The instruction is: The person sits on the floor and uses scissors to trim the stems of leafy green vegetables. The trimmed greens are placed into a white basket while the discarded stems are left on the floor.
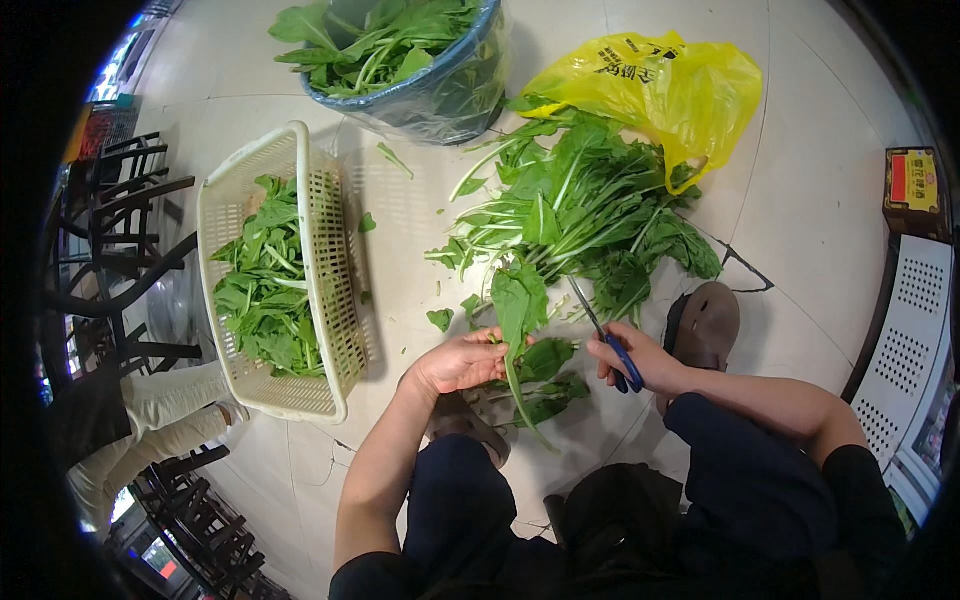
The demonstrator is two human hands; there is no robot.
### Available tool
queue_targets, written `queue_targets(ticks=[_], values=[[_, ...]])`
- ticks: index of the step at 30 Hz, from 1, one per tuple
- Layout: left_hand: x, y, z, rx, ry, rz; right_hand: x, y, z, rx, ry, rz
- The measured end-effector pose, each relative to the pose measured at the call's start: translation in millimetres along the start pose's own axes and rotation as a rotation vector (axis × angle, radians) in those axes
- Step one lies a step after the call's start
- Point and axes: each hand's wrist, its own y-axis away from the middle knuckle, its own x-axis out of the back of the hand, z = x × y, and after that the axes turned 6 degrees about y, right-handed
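Note:
My left hand (466, 361) pinches the stalk of a leafy green (519, 304), its leaf pointing away from me and its stalk hanging toward me. My right hand (634, 358) has hold of blue-handled scissors (592, 311), the blades pointing up and left toward the greens. Beyond both hands a large heap of leafy greens (585, 195) lies on the floor, partly under a yellow plastic bag (675, 90). Loose leaves (551, 360) lie between my hands, near my shoes. Left of these stands a cream plastic basket (304, 187) with greens inside.
A blue tub (450, 71) wrapped in clear plastic holds more greens at the top. Dark stacked chairs (124, 247) and a person's light trouser legs (172, 405) are at the left. A printed box (915, 191) and a perforated white panel (911, 337) stand at the right. Leaf scraps (440, 319) dot the tiles.

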Motion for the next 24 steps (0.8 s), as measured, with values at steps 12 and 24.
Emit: queue_targets(ticks=[12,24], values=[[17,-3,0,-0.025,-0.406,0.475,1,-2,5,0.001,0.011,-0.015],[-13,29,29,-0.318,0.418,0.229,1,-5,8,-0.021,0.014,0.010]])
